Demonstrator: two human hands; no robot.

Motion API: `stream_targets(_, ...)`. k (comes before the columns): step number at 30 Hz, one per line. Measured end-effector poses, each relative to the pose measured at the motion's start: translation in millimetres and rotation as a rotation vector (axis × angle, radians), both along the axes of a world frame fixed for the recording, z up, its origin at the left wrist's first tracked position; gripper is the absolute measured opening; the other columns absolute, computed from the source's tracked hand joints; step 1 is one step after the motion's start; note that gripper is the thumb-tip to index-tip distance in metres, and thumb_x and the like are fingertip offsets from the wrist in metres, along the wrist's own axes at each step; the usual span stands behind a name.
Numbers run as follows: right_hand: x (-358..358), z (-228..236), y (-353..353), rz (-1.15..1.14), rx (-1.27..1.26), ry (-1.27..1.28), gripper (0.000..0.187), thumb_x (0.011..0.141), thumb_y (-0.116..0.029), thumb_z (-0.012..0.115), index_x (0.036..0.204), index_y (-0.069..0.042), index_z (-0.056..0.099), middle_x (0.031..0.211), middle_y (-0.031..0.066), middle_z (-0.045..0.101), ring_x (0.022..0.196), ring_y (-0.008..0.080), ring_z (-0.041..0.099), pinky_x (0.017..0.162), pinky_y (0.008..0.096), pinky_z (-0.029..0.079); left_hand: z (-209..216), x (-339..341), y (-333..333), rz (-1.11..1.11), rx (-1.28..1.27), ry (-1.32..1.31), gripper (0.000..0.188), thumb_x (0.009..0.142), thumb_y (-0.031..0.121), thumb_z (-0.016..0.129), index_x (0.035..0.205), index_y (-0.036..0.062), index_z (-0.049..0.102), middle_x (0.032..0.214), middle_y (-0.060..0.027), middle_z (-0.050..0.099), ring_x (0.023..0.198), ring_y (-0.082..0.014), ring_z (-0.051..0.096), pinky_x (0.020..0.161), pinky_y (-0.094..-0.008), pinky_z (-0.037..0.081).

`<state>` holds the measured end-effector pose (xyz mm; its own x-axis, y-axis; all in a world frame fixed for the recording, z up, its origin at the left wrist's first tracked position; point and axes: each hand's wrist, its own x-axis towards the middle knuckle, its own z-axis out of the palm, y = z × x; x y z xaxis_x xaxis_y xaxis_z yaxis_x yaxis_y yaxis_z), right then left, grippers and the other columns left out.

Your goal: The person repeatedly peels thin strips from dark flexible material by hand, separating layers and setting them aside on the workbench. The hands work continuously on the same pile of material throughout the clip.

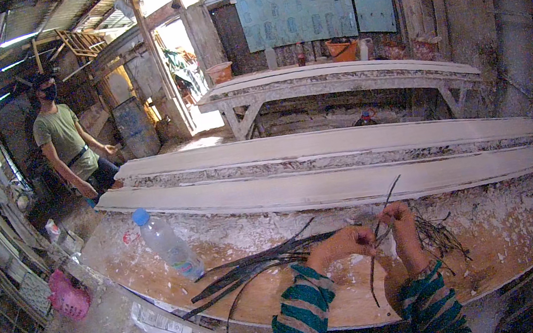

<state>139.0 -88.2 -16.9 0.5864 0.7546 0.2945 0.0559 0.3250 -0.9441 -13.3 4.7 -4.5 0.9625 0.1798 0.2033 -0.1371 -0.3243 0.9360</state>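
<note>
Both my hands meet low over the near part of the table, closed on a thin dark strip (392,189). One end of it sticks up above my fingers and the other hangs below them. My left hand (341,246) pinches the strip from the left, its fingertips close to my right hand (403,231), which is raised with bent fingers on the same strip. A bundle of long dark strips (245,268) lies left of and partly behind my left hand. Finer, tangled dark strands (442,239) lie just right of my right hand.
A plastic bottle with a blue cap (170,244) stands on the plaster-spattered table (507,234). Two long whitish mouldings (326,181) lie across behind my hands. A person in a green shirt (65,134) stands far left. A pink bag (68,294) and a white bench (336,76) are farther off.
</note>
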Motion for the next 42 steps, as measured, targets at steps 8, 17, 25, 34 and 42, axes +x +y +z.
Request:
stream_targets(8, 6.8, -8.8, 4.7, -0.046, 0.101, 0.029, 0.015, 0.081, -0.01, 0.058, 0.096, -0.008, 0.056, 0.073, -0.0021, 0.053, 0.065, 0.0074, 0.047, 0.061, 0.0226, 0.038, 4.1, -5.1, -3.0, -0.038, -0.123, -0.06, 0.02, 0.072, 0.019, 0.068, 0.075, 0.0057, 0.054, 0.066, 0.0038, 0.049, 0.065, -0.008, 0.047, 0.058, -0.0231, 0.039)
stream_targets(17, 15.4, -15.0, 5.1, -0.114, -0.114, -0.245, 0.008, 0.071, -0.006, 0.065, 0.077, -0.004, 0.06, 0.081, 0.0019, 0.058, 0.079, 0.013, 0.051, 0.073, 0.0269, 0.04, 4.8, -9.4, 17.5, 0.833, -0.383, -0.138, 0.013, 0.074, 0.012, 0.063, 0.072, 0.0103, 0.05, 0.064, 0.0028, 0.05, 0.053, -0.006, 0.043, 0.043, -0.0205, 0.034)
stream_targets(25, -33.8, 20.4, -10.3, 0.605, -0.076, -0.175, 0.008, 0.076, -0.01, 0.064, 0.082, -0.005, 0.063, 0.103, 0.0084, 0.054, 0.097, 0.0173, 0.05, 0.083, 0.0306, 0.04, 8.2, -14.1, 18.7, 1.113, -0.517, -0.345, 0.015, 0.07, 0.007, 0.068, 0.071, 0.0091, 0.052, 0.064, 0.0029, 0.05, 0.052, -0.0046, 0.041, 0.042, -0.0195, 0.031)
stream_targets(34, -35.2, 29.8, -18.7, 0.529, -0.076, -0.079, 0.007, 0.071, -0.003, 0.065, 0.078, -0.003, 0.062, 0.09, 0.0082, 0.06, 0.089, 0.0176, 0.055, 0.08, 0.0299, 0.043, -10.3, -8.9, 30.9, 0.984, -0.218, -0.294, 0.017, 0.065, 0.01, 0.074, 0.068, 0.0036, 0.058, 0.067, -0.001, 0.057, 0.061, -0.0093, 0.051, 0.056, -0.0229, 0.04)
stream_targets(42, -7.6, 5.7, -2.1, 0.185, -0.071, -0.048, 0.011, 0.07, -0.001, 0.061, 0.072, -0.007, 0.051, 0.072, 0.0003, 0.055, 0.067, 0.0102, 0.053, 0.063, 0.0227, 0.042, 2.9, -5.8, 17.0, 0.755, 0.052, 0.066, 0.021, 0.064, 0.016, 0.076, 0.068, 0.0034, 0.059, 0.066, -0.0019, 0.059, 0.062, -0.0108, 0.054, 0.058, -0.0244, 0.043)
